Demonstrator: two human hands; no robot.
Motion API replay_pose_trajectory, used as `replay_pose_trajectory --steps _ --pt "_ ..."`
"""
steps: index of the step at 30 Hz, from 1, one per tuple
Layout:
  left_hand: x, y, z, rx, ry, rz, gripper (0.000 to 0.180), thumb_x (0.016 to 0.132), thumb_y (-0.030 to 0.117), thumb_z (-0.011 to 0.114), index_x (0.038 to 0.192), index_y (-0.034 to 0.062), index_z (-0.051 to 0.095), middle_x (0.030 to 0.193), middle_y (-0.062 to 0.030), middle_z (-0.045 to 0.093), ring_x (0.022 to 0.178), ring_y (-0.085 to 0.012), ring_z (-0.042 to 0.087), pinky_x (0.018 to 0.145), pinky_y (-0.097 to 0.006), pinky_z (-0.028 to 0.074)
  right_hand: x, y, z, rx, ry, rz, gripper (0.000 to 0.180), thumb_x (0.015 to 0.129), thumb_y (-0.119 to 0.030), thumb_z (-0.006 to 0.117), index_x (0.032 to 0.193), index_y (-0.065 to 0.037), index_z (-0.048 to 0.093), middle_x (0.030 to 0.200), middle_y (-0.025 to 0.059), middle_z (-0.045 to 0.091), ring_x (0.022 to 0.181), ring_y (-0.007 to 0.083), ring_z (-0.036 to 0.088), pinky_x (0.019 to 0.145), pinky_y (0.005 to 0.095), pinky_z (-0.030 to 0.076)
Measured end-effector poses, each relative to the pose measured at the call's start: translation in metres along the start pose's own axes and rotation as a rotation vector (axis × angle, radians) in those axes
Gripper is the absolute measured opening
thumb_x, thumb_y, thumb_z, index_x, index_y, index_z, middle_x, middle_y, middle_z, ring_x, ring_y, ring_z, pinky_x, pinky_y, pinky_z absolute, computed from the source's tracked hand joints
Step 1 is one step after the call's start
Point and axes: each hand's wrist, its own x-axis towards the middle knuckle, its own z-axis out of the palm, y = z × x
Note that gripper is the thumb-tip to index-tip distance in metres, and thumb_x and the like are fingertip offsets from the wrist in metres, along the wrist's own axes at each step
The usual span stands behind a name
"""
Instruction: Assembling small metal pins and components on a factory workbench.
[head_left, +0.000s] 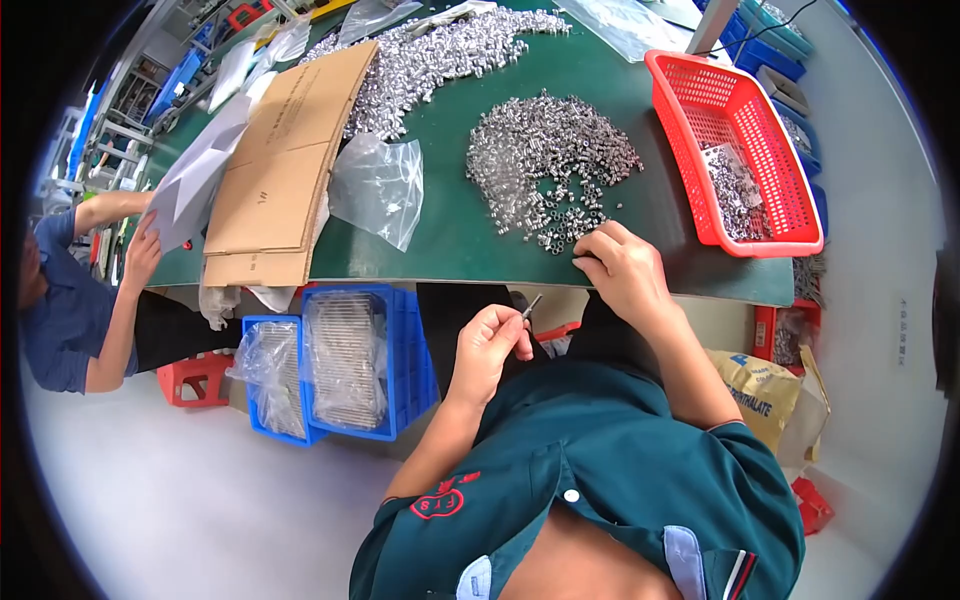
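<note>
My left hand is closed around a thin metal pin, whose tip sticks up past the fingers, just off the table's front edge. Over the edge of the green table, my right hand has its thumb and forefinger drawn together at the near side of a pile of small metal sleeves. Whatever lies between those fingertips is too small or hidden to make out. Loose sleeves are scattered right beside the right fingertips.
A red plastic basket holding metal parts stands at the right. Farther back lies a larger heap of shiny parts. Flattened cardboard and a clear bag lie left. Blue crates sit below. Another person holds paper at far left.
</note>
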Motion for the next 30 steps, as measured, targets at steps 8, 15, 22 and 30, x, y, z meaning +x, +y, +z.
replay_pose_trajectory --steps 8,15,22,30 --pt "0.001 0.002 0.003 -0.005 0.014 0.001 0.011 0.091 0.01 0.053 0.088 -0.0003 0.055 0.066 -0.0058 0.058 0.059 -0.0131 0.055 0.059 -0.025 0.046 0.001 -0.001 0.005 -0.014 0.032 -0.046 0.011 0.071 -0.006 0.068 0.08 -0.007 0.062 0.076 0.008 0.056 0.073 0.0282 0.059 0.062 0.0364 0.048" --pt "-0.003 0.0 0.006 0.111 -0.012 0.043 0.011 0.093 0.01 0.051 0.09 0.0003 0.054 0.069 -0.0024 0.057 0.061 -0.0075 0.054 0.059 -0.021 0.047 -0.013 -0.015 -0.007 0.96 -0.202 0.509 0.008 0.083 -0.008 0.063 0.082 -0.002 0.058 0.071 0.0024 0.059 0.061 0.0079 0.054 0.054 0.0221 0.043" --pt "-0.002 -0.002 0.013 0.158 -0.06 0.049 0.01 0.093 0.01 0.052 0.088 0.0011 0.055 0.07 -0.0019 0.058 0.062 -0.0065 0.055 0.057 -0.021 0.046 -0.027 -0.024 0.0 1.411 -0.303 0.668 0.006 0.084 -0.007 0.061 0.083 -0.002 0.057 0.072 0.0063 0.062 0.056 0.0096 0.055 0.05 0.0221 0.044" --pt "-0.008 0.011 0.016 0.27 -0.053 0.088 0.011 0.092 0.009 0.052 0.087 0.0001 0.055 0.066 -0.0028 0.059 0.059 -0.0073 0.054 0.055 -0.022 0.045 -0.027 -0.023 0.001 1.498 -0.353 0.678 0.006 0.084 -0.007 0.062 0.082 -0.002 0.058 0.071 0.008 0.062 0.054 0.0116 0.055 0.048 0.0236 0.045"
